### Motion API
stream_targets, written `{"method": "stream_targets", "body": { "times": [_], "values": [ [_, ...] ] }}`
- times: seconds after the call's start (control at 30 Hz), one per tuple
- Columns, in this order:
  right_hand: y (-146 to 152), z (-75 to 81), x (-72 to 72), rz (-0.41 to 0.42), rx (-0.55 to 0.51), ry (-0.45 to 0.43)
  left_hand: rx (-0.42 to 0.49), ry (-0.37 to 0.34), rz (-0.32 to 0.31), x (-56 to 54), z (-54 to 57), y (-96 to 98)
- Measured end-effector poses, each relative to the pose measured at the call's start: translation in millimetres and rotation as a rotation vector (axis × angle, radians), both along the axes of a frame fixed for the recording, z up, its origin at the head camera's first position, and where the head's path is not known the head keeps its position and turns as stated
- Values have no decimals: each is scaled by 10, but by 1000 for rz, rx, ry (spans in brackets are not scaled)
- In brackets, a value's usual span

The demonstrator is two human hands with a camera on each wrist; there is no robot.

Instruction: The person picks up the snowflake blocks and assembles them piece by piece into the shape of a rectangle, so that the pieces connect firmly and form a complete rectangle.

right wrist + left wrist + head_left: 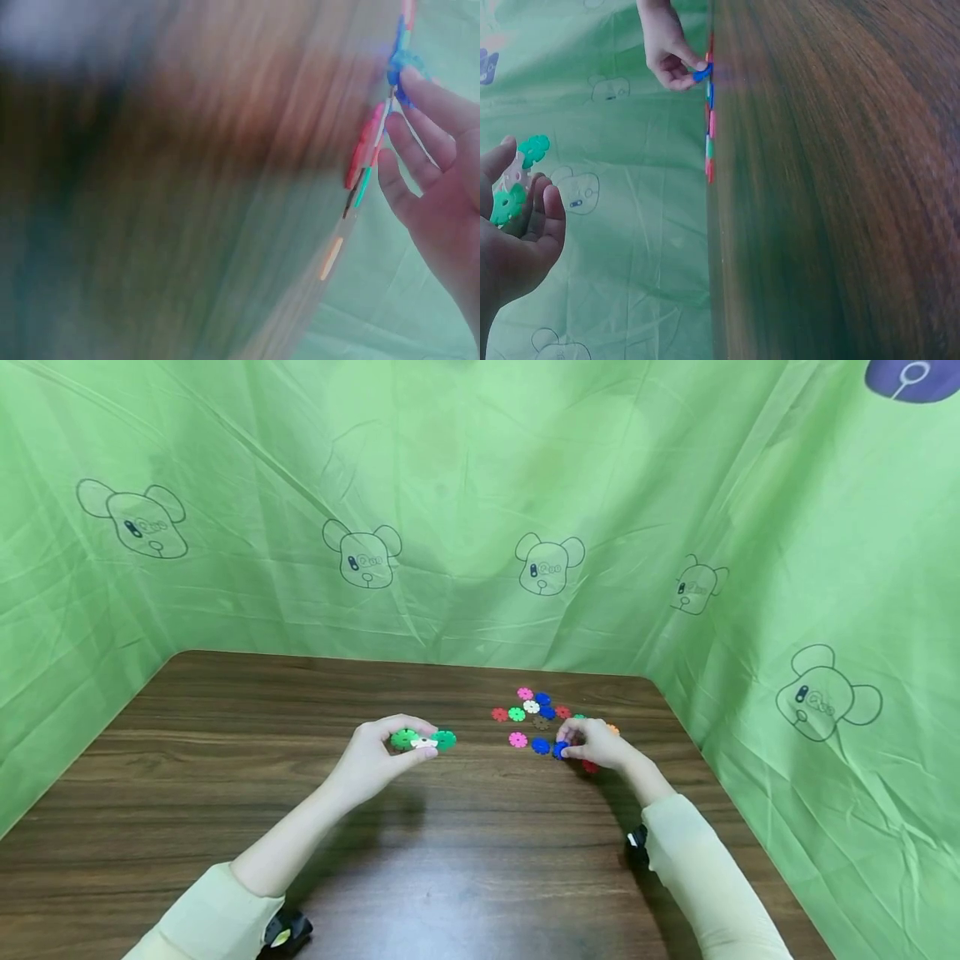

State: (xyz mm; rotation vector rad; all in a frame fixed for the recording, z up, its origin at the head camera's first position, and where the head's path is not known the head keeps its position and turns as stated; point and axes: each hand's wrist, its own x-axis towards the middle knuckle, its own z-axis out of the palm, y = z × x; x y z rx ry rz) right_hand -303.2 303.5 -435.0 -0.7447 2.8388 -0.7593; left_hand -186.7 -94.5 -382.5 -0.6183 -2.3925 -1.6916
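Observation:
My left hand (365, 762) grips a small joined piece between thumb and fingers, raised above the table. It is made of interlocking snowflake discs: a green disc (403, 740), a white disc (424, 743) in the middle and a second green disc (445, 740). In the left wrist view, the lower green disc (508, 205) sits close to the palm. At the right, over the loose discs, my right hand (602, 746) pinches a blue snowflake disc (559, 750) between thumb and fingertips. The right wrist view shows this blue disc (408, 69) tilted at the fingertips.
Several loose discs lie flat around my right hand, among them a pink disc (517, 740), a blue disc (541, 746), a red disc (499, 714) and a brown disc (541, 723). Green cloth (450, 568) hangs behind and beside the wooden table (450, 860).

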Motion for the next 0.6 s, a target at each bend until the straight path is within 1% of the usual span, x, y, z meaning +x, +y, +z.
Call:
{"method": "stream_targets", "body": {
  "times": [0.1, 0.23, 0.37, 0.5, 0.57, 0.6],
  "values": [
    [-26, 43, 59, -51, -97, -7, 1, -3, -3, 0, 6, -4],
    [-110, 141, 152, -102, -179, 21, -3, -6, 0, 1, 22, -8],
    [-239, 253, 257, -118, -245, 72, 2, -16, 0, 4, 42, -5],
    [-376, 355, 349, -151, -306, 115, 12, -6, 2, -2, 47, 3],
    [-450, 403, 392, -153, -357, 134, 21, 1, 0, -7, 42, 3],
    [-507, 468, 441, -156, -386, 125, 27, 6, -4, -11, 38, 1]
  ]
}}
